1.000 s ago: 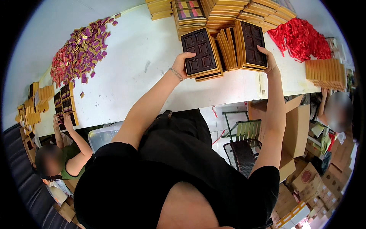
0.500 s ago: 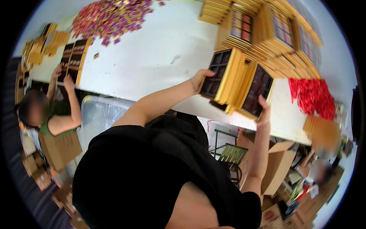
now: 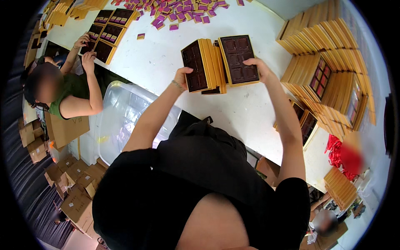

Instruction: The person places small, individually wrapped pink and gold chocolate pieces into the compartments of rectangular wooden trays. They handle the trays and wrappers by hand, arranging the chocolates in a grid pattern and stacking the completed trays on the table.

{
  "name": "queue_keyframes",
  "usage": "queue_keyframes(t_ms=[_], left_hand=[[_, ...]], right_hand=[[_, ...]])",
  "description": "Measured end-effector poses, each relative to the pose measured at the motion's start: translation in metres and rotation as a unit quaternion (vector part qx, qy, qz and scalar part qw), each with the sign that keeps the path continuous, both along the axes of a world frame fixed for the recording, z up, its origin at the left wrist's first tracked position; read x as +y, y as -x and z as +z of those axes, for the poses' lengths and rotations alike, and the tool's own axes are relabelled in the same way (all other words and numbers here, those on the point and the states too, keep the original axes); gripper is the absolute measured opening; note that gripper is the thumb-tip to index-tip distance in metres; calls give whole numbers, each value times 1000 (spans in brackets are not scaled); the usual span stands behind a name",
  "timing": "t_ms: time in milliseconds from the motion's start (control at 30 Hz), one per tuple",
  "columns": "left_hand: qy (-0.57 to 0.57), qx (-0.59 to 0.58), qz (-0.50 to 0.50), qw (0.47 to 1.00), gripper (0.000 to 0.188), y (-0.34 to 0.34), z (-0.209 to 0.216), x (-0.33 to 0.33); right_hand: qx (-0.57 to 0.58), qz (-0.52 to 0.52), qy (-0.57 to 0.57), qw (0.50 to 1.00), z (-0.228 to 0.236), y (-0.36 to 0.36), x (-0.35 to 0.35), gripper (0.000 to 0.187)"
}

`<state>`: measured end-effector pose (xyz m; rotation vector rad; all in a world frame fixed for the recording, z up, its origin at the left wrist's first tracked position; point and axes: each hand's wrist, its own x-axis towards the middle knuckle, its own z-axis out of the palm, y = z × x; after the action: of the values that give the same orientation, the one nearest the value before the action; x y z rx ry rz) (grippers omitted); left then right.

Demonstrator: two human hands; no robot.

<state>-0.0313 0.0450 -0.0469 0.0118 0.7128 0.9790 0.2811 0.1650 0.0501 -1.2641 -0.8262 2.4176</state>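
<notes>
Between my two hands, upright over the white table (image 3: 233, 112), is a bunch of flat gold-edged boxes with dark brown compartment inserts. My left hand (image 3: 181, 78) is closed on the outer left box (image 3: 194, 62), its thumb lying on the dark insert. At the other end my right hand (image 3: 262, 70) grips the right-hand box (image 3: 238, 54), thumb across its face and fingers behind. Several more gold edges (image 3: 214, 62) show squeezed between these two. Whether the bunch rests on the table, I cannot tell.
Tall stacks of gold boxes (image 3: 321, 37) line the right side, with a few dark-lined boxes (image 3: 309, 125) near my right forearm. Small purple-and-gold pieces (image 3: 183, 12) lie heaped at the back. Left, a co-worker (image 3: 79, 100) handles boxes beside a clear plastic bin (image 3: 109, 125).
Both hands have carried the bunch of boxes leftward, from beside the stacks to the middle of the table. My view has turned too. Both hands still grip the boxes.
</notes>
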Motion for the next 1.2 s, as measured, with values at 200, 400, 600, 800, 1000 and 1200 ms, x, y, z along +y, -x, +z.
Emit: queue_keyframes(t_ms=[200,400,600,800,1000,1200], left_hand=[[-65,197,-259,943,70,134,64,67],[-173,317,-565,742,77,74,78,164],[-364,367,-614,596,84,25,40,146],[-363,405,-646,535,81,12,63,89],[-267,390,-543,694,87,83,80,175],[-344,590,-442,581,70,108,34,201]], right_hand=[[-189,66,-137,970,39,-39,94,79],[-283,152,-162,933,15,-34,196,62],[-164,356,-151,907,-15,40,203,81],[-151,502,-157,837,-31,87,147,75],[-94,289,-236,923,-15,16,196,77],[-225,488,-372,757,-49,54,224,58]])
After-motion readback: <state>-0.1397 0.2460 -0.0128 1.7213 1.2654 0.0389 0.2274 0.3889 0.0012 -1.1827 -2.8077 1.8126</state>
